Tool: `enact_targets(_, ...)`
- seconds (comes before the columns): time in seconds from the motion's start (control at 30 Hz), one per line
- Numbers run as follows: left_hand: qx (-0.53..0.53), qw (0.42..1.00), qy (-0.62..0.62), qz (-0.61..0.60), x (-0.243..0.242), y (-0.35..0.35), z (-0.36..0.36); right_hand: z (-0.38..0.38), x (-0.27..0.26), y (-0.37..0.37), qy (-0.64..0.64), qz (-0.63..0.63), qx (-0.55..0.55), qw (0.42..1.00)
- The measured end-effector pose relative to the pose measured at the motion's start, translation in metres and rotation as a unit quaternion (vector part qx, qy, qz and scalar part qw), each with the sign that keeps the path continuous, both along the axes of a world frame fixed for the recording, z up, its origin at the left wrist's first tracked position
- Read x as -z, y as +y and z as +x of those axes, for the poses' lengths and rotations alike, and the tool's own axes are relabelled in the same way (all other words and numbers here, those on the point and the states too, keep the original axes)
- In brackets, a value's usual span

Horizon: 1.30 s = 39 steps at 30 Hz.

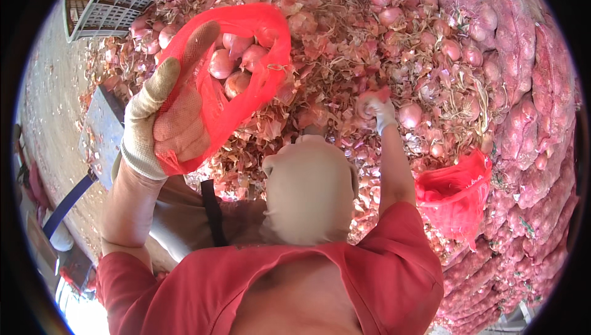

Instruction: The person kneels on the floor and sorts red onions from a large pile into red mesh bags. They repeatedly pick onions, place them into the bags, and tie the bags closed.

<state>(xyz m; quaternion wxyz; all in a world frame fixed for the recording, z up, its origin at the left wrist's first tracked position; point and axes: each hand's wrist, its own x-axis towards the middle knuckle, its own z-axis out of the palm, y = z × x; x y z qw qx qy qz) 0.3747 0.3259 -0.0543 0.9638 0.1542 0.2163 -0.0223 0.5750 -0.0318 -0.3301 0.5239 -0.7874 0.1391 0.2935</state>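
Observation:
My left hand (pixel 173 104), in a pale knitted glove with soiled fingertips, is raised inside a red mesh bag (pixel 249 99). The mesh covers the palm, and the bag's mouth is spread wide. Several red onions (pixel 221 63) show through the mouth; whether they lie in the bag or on the heap behind it I cannot tell. Lower down on the right, my right hand (pixel 379 109), also in a pale glove, reaches into the heap of onions and loose skins (pixel 332 67). It is blurred, and its grasp is unclear. A single onion (pixel 410 115) lies just right of it.
A grey plastic crate (pixel 108 16) stands at upper left. Filled mesh sacks of onions (pixel 515 53) are stacked along the right side. Another red mesh bag (pixel 455 196) stands at lower right. Beside my left forearm is a bluish-grey flat panel (pixel 102 136). A rounded beige shape (pixel 309 192) is centred below.

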Motion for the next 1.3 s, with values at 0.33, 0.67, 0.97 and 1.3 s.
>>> enact_targets(0.33, 0.049, 0.995, -0.089, 0.004, 0.004, -0.008, -0.013, -0.048, -0.103, 0.147, -0.049, 0.438, 0.061, 0.896)
enact_targets(0.67, 0.008, 0.998, -0.003, 0.069, 0.013, 0.016, -0.017, 0.057, -0.054, -0.039, -0.063, -0.617, -0.262, 0.74)
enact_targets(0.97, -0.012, 0.999, -0.004, 0.048, 0.017, -0.013, 0.011, -0.018, -0.075, 0.124, 0.034, 0.562, 0.12, 0.818)
enact_targets(1.3, 0.0, 0.991, -0.064, 0.121, 0.012, 0.011, -0.015, 0.021, -0.031, -0.01, -0.084, -0.399, -0.219, 0.886)
